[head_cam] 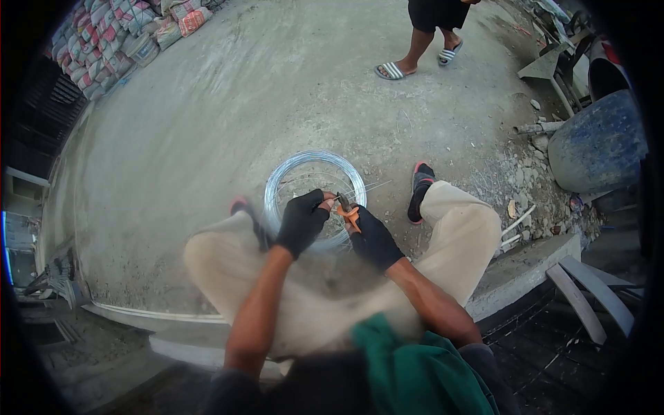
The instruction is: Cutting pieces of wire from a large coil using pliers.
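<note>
A coil of shiny galvanised wire (277, 179) lies on the ground between my feet. Over its middle, my right hand (371, 233), in a black fingerless glove, grips pliers (348, 211) with orange handles. The dark jaws point up and away from me, close to my left fingertips. My left hand (306, 218), gloved the same way, pinches a thin wire end (336, 197) beside the jaws. Whether the jaws touch that wire I cannot tell. Loose wire ends (377, 185) stick out past the coil's right side. My wrists hide the coil's near part.
Another person (436, 31) in striped slides stands ahead on the concrete ground (207, 114). Filled sacks (111, 41) are piled at the far left. To the right are a blue drum (599, 142), rubble (524, 179) and pipe pieces (519, 220). I sit on a concrete ledge (534, 272).
</note>
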A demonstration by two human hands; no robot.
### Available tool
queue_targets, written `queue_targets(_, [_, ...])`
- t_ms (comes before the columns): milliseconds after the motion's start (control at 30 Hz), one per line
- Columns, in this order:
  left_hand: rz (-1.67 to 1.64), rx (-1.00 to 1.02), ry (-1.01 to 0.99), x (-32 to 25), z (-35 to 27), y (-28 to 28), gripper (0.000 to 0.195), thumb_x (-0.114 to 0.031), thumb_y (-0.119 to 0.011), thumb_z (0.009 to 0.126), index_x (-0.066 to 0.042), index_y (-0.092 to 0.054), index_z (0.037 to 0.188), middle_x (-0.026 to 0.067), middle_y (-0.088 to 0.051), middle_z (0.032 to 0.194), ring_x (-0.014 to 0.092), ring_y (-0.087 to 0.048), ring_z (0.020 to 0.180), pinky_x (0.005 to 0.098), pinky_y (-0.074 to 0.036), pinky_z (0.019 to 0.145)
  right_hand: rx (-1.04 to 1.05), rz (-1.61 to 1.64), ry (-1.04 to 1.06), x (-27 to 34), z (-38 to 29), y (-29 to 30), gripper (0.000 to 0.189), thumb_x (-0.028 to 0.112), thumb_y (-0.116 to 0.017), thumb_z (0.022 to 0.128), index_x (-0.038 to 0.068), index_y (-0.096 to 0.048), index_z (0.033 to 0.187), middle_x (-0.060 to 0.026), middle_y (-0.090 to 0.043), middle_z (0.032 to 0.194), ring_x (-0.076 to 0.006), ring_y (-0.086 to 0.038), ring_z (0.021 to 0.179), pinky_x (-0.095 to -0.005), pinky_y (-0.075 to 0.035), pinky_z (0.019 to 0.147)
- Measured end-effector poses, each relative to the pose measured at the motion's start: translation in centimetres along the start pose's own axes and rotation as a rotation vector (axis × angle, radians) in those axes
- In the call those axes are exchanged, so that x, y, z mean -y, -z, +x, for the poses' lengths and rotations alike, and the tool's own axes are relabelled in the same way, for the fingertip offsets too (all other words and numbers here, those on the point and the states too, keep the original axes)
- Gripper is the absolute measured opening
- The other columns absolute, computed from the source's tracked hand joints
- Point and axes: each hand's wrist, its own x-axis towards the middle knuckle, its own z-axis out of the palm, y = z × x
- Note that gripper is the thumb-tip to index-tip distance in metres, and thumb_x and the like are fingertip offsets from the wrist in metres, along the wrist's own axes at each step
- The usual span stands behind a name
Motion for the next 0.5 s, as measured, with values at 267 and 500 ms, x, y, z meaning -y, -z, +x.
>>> queue_targets(267, [0.012,0.052,0.036,-0.43,0.28,-0.13,0.019,-0.013,-0.063,0.089,0.001,-0.069,0.1,0.0135,-0.072,0.082,0.015,-0.067,0.076,0.0286,-0.05,0.07,0.1,0.04,-0.091,0.99,-0.21,0.74,0.031,0.019,-0.054,0.096,0.004,-0.051,0.123,-0.0137,-0.061,0.1,-0.0225,-0.06,0.092,-0.0358,-0.045,0.083])
queue_targets(500, [0.004,0.035,0.022,-0.2,0.08,-0.43,0.02,-0.014,-0.063,0.089,0.002,-0.069,0.1,0.014,-0.071,0.081,0.015,-0.066,0.073,0.0287,-0.05,0.07,0.035,0.056,-0.034,0.73,-0.23,0.48,0.023,0.013,-0.057,0.091,0.005,-0.051,0.112,-0.0216,-0.06,0.093,-0.038,-0.061,0.085,-0.0411,-0.048,0.074])
